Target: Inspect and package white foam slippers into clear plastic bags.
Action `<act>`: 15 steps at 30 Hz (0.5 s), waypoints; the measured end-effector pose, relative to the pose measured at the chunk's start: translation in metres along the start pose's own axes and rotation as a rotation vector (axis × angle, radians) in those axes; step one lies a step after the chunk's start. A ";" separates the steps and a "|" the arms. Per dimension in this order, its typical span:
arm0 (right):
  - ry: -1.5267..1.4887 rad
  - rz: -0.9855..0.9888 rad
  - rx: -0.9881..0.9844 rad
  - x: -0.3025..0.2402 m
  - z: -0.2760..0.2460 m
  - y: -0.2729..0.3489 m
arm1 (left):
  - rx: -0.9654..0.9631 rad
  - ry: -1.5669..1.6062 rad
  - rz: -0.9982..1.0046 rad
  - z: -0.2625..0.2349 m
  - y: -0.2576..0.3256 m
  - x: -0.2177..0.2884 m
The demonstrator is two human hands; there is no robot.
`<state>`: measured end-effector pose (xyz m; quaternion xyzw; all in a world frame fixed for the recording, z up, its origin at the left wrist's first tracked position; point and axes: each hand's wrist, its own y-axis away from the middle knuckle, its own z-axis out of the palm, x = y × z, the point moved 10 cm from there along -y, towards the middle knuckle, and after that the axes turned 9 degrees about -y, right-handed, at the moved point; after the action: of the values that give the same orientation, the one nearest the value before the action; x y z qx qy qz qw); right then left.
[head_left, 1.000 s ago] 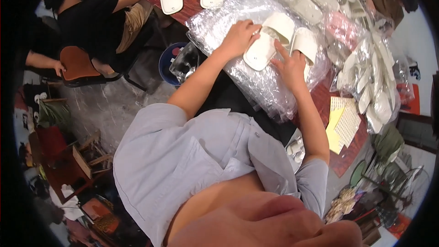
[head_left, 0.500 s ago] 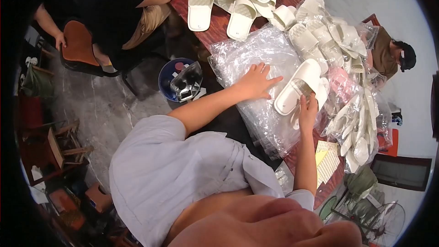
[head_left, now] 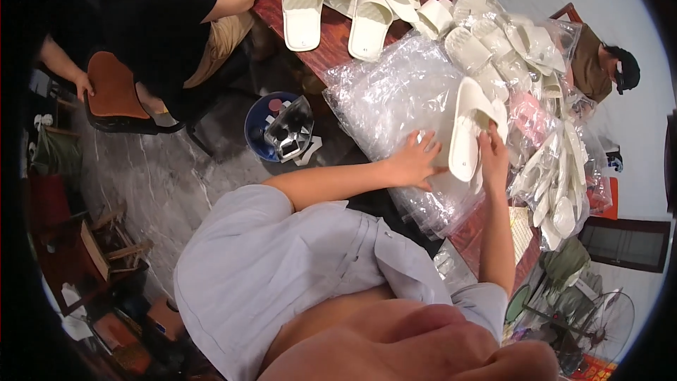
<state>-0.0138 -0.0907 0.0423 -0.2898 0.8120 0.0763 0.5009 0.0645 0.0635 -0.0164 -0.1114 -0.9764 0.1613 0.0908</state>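
Note:
My right hand [head_left: 495, 155] grips a pair of off-white slide slippers [head_left: 465, 127] at the strap side, holding them tilted on edge. The second slipper is mostly hidden behind the front one. My left hand [head_left: 415, 161] lies with fingers spread on a stack of clear plastic bags [head_left: 395, 99], just left of the slippers' toe or heel end. It holds nothing that I can see. Beyond the held pair, several bagged slippers [head_left: 550, 176] are heaped at the right.
Loose slippers [head_left: 303, 17] lie along the far part of the dark red table [head_left: 271, 3]. A person in black [head_left: 155, 28] sits at the left; another person [head_left: 596, 63] is at the right. A blue bucket [head_left: 257, 130] stands on the floor by the table. Printed sheets [head_left: 520, 233] lie near my right forearm.
My left hand has slid nearer and slightly right over the bags. My right hand has shifted right, and the slippers in it now stand more upright in the picture.

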 end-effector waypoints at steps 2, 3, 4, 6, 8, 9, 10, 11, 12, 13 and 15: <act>0.039 0.031 -0.107 -0.049 0.020 -0.015 | -0.049 0.010 0.009 0.005 0.000 -0.002; 0.053 0.009 -0.158 -0.067 0.031 -0.026 | -0.053 0.009 0.015 0.006 0.001 -0.001; 0.064 -0.016 -0.215 -0.083 0.047 -0.040 | -0.043 0.008 0.006 0.007 0.003 -0.003; 0.116 -0.119 -0.341 -0.119 0.083 -0.075 | -0.032 -0.004 0.002 0.007 0.005 -0.004; 0.101 -0.235 -0.369 -0.154 0.119 -0.130 | -0.034 0.007 0.006 0.005 0.005 -0.003; 0.055 -0.360 -0.361 -0.184 0.135 -0.156 | -0.017 0.013 0.009 0.009 0.005 -0.002; 0.137 -0.388 -0.386 -0.212 0.153 -0.183 | -0.026 -0.001 0.008 0.013 0.005 -0.001; 0.133 -0.441 -0.392 -0.232 0.162 -0.223 | -0.031 0.019 0.025 0.015 0.000 0.003; 0.126 -0.495 -0.409 -0.247 0.172 -0.252 | -0.039 0.040 0.030 0.017 -0.002 0.005; 0.119 -0.553 -0.344 -0.263 0.175 -0.262 | -0.046 0.021 0.024 0.014 -0.002 0.004; 0.227 -0.626 -0.315 -0.276 0.193 -0.270 | -0.100 0.013 0.042 0.013 -0.003 0.006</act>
<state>0.3731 -0.1238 0.2300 -0.6043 0.7127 0.0111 0.3560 0.0549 0.0582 -0.0270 -0.1373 -0.9801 0.1135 0.0879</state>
